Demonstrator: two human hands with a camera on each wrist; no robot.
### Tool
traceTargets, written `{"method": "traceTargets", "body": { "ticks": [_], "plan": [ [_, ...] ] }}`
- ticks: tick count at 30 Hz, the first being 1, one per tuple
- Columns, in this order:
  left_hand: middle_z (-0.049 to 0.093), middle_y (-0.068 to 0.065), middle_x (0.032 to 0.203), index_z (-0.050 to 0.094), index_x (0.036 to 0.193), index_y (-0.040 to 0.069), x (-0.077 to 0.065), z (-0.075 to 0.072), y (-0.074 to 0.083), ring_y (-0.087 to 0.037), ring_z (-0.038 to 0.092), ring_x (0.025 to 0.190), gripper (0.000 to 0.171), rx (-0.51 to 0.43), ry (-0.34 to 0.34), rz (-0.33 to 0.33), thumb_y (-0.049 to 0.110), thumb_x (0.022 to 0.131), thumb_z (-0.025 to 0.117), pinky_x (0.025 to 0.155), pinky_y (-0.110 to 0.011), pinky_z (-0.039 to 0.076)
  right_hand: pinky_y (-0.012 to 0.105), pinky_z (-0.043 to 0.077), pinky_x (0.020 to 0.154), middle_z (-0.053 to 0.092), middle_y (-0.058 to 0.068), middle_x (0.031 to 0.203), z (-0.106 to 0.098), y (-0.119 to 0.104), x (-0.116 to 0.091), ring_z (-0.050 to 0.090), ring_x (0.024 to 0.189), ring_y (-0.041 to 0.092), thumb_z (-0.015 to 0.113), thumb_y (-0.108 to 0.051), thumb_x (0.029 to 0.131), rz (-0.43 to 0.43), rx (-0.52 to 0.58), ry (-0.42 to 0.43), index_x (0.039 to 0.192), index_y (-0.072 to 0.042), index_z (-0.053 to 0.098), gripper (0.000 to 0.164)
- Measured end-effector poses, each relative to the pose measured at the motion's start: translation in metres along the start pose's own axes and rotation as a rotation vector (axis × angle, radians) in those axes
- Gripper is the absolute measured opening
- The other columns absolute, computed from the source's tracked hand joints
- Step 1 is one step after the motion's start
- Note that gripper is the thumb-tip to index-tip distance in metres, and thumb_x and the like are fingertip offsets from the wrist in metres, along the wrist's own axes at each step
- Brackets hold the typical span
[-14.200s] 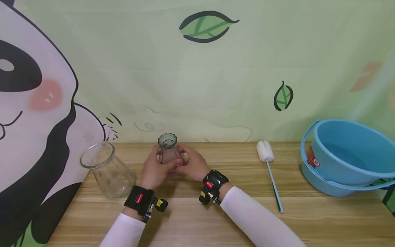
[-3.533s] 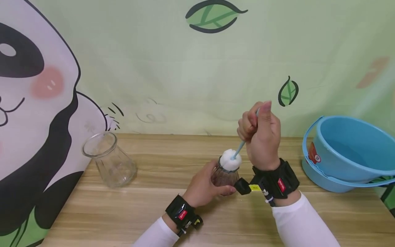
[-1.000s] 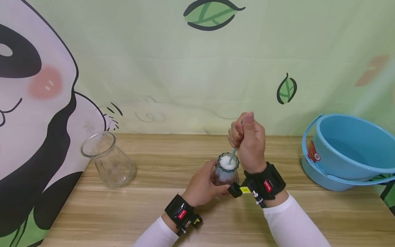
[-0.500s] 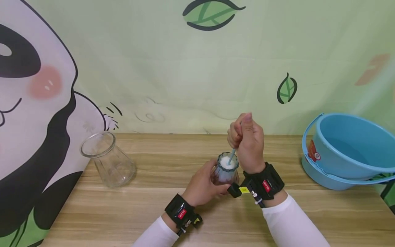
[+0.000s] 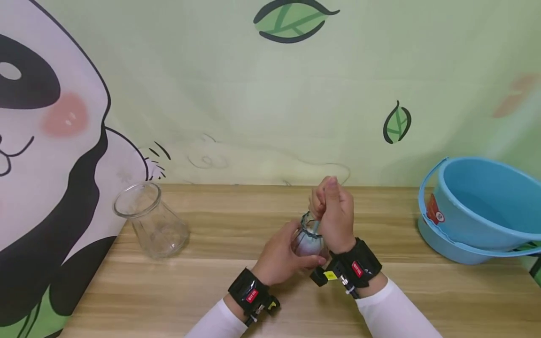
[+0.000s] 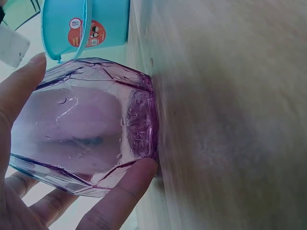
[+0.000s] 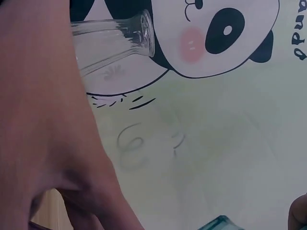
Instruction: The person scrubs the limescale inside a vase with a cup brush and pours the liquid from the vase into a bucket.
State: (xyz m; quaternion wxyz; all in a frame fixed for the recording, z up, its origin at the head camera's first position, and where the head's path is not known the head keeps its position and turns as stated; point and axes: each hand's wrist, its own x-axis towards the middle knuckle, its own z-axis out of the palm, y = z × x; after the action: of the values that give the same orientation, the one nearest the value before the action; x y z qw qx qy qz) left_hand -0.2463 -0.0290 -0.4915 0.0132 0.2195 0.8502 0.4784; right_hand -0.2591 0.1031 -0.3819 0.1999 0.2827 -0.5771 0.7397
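Observation:
A small faceted glass vase (image 5: 307, 244), bluish at the rim and purple at the base, stands in front of me. My left hand (image 5: 279, 256) grips it from the left, thumb low on its side. Above its mouth my right hand (image 5: 336, 216) is a fist, thumb up, around the blue handle (image 5: 315, 227) of a sponge bottle brush. In the left wrist view the white sponge head (image 6: 72, 120) shows inside, through the wall, well down in the vase. The vase's base (image 6: 141, 122) is at or close against the tabletop. Most of the handle is hidden by my right hand.
A larger clear glass jar (image 5: 158, 230) stands on the wooden table (image 5: 203, 291) at left. At right is a blue bucket (image 5: 469, 230) with its handle down across the front. A green cloth backdrop (image 5: 236, 108) with a panda closes off the table's far edge.
Earlier the brush lay on the table and both hands held the vase further left. Since then the sponge has gone in; over the last half second my right hand moved down, pushing it deeper.

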Motion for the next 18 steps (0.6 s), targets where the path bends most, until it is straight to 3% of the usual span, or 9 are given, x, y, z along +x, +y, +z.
{"method": "traceTargets", "body": {
  "ticks": [10,18],
  "plan": [
    [0.058,0.012,0.105,0.043,0.128,0.039,-0.0001,0.0002,0.0038,-0.009,0.056,0.086,0.077,-0.005,-0.017,-0.033,0.065,0.065,0.079,0.069,-0.033,0.049,0.031,0.015,0.036,0.025,-0.003,0.053,-0.0024,0.0074,-0.0053,0.022,0.042,0.013,0.023,-0.024,0.108,0.017,0.006,0.011,0.07,-0.003,0.029,0.044],
    [0.058,0.011,0.104,0.045,0.127,0.038,-0.0032,-0.0004,0.0032,-0.01,0.056,0.086,0.074,-0.017,-0.028,-0.044,0.062,0.066,0.079,0.069,-0.034,0.049,0.032,0.015,0.038,0.026,-0.004,0.053,-0.0009,0.009,-0.0067,0.023,0.043,0.015,0.023,-0.026,0.108,0.103,-0.004,0.006,0.069,-0.006,0.031,0.045]
  ]
}}
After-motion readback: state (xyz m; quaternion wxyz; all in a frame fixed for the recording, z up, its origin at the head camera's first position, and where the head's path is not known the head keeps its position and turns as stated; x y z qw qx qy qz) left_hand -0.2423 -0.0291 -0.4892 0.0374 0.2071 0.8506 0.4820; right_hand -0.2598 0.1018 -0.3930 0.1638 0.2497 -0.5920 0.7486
